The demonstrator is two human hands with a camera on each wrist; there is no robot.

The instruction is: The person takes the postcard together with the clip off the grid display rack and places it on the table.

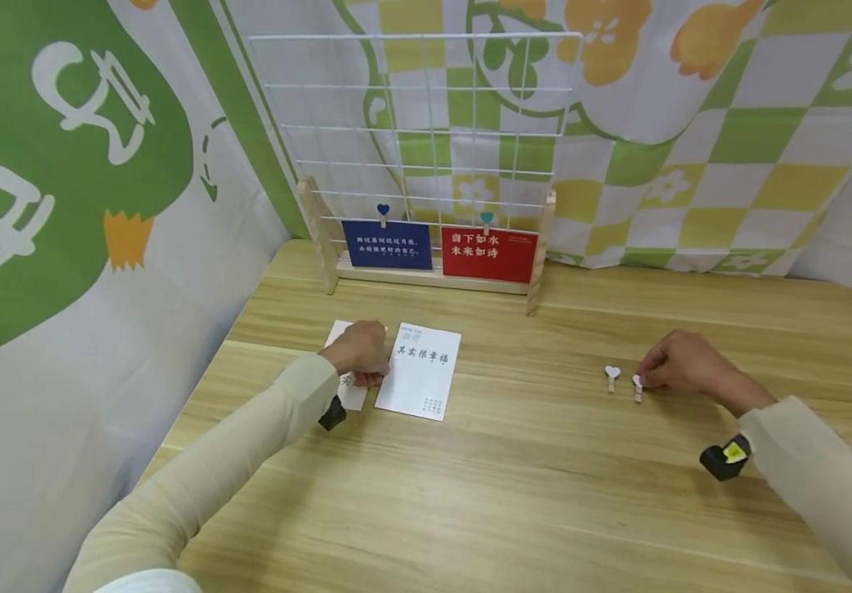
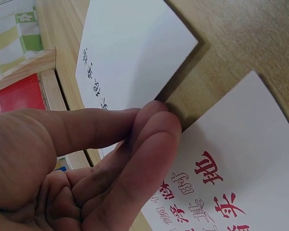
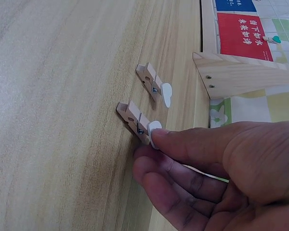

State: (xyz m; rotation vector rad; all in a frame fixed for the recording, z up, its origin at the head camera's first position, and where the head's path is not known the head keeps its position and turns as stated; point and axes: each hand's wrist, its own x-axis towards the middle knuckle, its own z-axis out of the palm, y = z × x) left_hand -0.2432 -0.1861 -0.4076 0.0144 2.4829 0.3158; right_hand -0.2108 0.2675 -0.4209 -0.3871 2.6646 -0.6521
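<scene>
My left hand [image 1: 358, 350] reaches over the left white card [image 1: 353, 399], beside a second white card [image 1: 420, 375] with black writing. In the left wrist view its thumb and fingertips meet at the cards' neighbouring edges and pinch a card edge; the fingers hide which one. My right hand [image 1: 681, 362] is low over the table. Its thumb and finger pinch the white heart of a small wooden clothespin [image 3: 133, 120], whose legs point away from the hand. Just left of that, in the head view, lies another white-heart clothespin [image 1: 611, 379].
Behind the cards stands a white wire grid rack [image 1: 426, 107] on a wooden base [image 1: 426, 278]. A blue card [image 1: 389, 245] and a red card [image 1: 489, 257] hang there, each under a heart clothespin. A patterned cloth [image 1: 752, 156] backs the wooden table [image 1: 530, 511].
</scene>
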